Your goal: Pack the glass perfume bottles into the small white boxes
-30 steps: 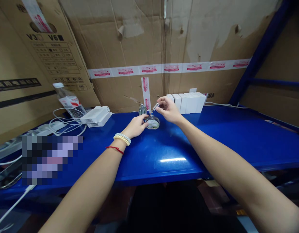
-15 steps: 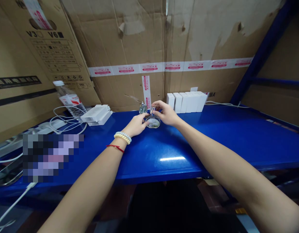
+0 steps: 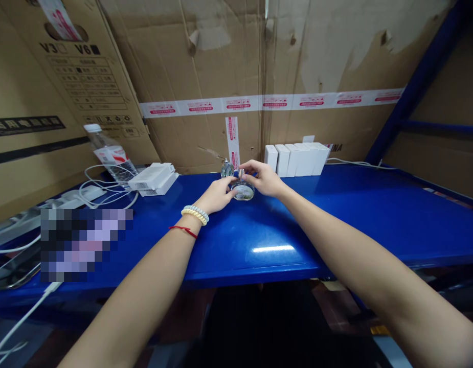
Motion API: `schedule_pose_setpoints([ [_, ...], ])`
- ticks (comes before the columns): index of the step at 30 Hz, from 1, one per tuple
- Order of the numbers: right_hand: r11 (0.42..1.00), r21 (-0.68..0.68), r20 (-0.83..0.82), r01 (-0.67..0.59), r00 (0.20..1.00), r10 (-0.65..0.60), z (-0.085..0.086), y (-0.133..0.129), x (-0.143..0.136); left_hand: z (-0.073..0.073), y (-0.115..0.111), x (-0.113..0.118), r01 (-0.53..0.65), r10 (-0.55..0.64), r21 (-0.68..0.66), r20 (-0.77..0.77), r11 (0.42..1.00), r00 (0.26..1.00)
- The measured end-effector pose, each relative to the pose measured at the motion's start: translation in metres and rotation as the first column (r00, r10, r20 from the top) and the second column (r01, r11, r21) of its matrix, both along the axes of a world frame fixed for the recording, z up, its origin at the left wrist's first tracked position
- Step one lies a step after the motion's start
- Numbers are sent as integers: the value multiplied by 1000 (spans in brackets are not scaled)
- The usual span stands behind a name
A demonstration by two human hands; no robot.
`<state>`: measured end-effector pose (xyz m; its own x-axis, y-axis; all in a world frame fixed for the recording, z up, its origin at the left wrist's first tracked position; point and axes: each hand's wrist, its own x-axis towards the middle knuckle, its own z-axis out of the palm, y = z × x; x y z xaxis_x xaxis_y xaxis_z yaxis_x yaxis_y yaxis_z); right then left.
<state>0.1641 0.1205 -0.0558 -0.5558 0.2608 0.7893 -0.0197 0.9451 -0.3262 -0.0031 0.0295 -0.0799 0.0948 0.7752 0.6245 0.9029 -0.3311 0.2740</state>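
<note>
A round clear glass perfume bottle (image 3: pixel 244 192) with a pale label stands on the blue shelf top (image 3: pixel 236 240). My left hand (image 3: pixel 218 194) grips its left side, thumb on the front of the glass. At the bottle's neck, my right hand (image 3: pixel 264 179) pinches the shiny silver cap (image 3: pixel 241 174) between thumb and fingers. Whether the cap sits fully on the neck is hard to tell. Just behind my left fingers is a second faceted glass bottle (image 3: pixel 226 168), partly hidden.
Several white boxes (image 3: pixel 297 160) stand in a row at the back right. On the left are a white carton (image 3: pixel 152 180), a tilted plastic water bottle (image 3: pixel 112 153), white cables and a power strip (image 3: pixel 73 199). Cardboard (image 3: pixel 198 66) lines the back; a blue post (image 3: pixel 408 92) rises right.
The cap appears slightly lower against the bottle's neck, with my right hand still on it. Both hands keep their hold, and the view has shifted slightly.
</note>
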Motion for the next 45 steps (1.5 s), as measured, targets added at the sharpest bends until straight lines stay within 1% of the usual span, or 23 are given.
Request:
schedule_pose_setpoints([
  [5, 998, -48, 20, -33, 999, 34, 2, -1, 1, 1, -2, 1, -1, 1, 0, 6, 1000, 1000],
  [10, 998, -46, 77, -45, 996, 49, 1, 3, 2, 0, 0, 0, 15, -15, 9, 12, 1000, 1000],
  [16, 984, -111, 112, -139, 982, 151, -2, 8, 0, 0, -3, 2, -10, 10, -7, 15, 1000, 1000],
  [19, 978, -130, 116, -164, 977, 180, -1, 8, 0, 1, -4, 2, -6, 6, -13, 18, 1000, 1000],
  [23, 980, -134, 124, -149, 978, 166, 1, 7, 0, 1, -3, 2, -2, 3, -24, 25, 1000, 1000],
  [29, 992, -70, 98, -109, 988, 116, 2, 3, 1, 1, -3, 1, 11, -11, -14, 10, 1000, 1000],
  [33, 994, -53, 99, -98, 990, 102, 1, 3, 2, 0, -2, 0, 24, -24, 0, 17, 1000, 1000],
  [39, 994, -52, 110, -92, 989, 97, 0, 2, 3, -1, -1, 0, 40, -40, 32, 14, 999, 999],
  [45, 995, -74, 150, -62, 986, 73, 1, -1, 6, -1, -1, 0, 15, -15, 18, -5, 1000, 1000],
])
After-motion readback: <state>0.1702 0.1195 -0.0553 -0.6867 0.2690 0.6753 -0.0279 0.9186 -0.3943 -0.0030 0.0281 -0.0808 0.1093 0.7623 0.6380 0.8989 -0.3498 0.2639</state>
